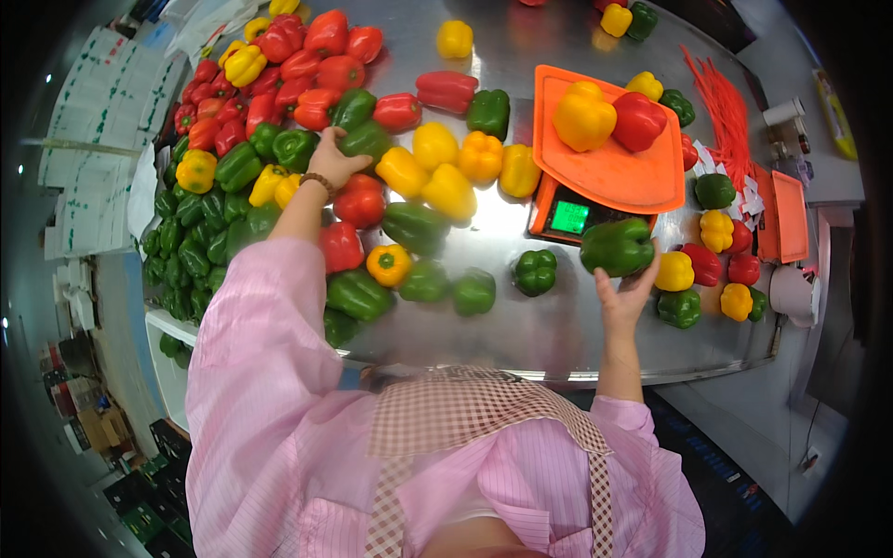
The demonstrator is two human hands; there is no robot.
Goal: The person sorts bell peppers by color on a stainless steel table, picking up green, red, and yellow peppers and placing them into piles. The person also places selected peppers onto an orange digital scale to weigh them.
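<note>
My right hand (626,289) holds a green bell pepper (616,247) just in front of the orange digital scale, its fingers under and behind the pepper. On the scale's orange tray (614,183) lie a yellow bell pepper (583,118) and a red bell pepper (638,122). The lit green display (569,217) shows below the tray. Over on the left, my left hand (331,162) has its thumb and fingers around the near end of another green bell pepper (365,142). Yellow peppers (434,146) lie to its right, with a red pepper (358,201) below the wrist.
Red peppers (300,66) and green peppers (188,237) are heaped on the left of the metal table (481,342). Mixed-colour groups, including a yellow pepper (674,271), sit right of the scale. Red mesh netting (722,104) lies at the right edge. White boxes (98,139) stand beyond the left side.
</note>
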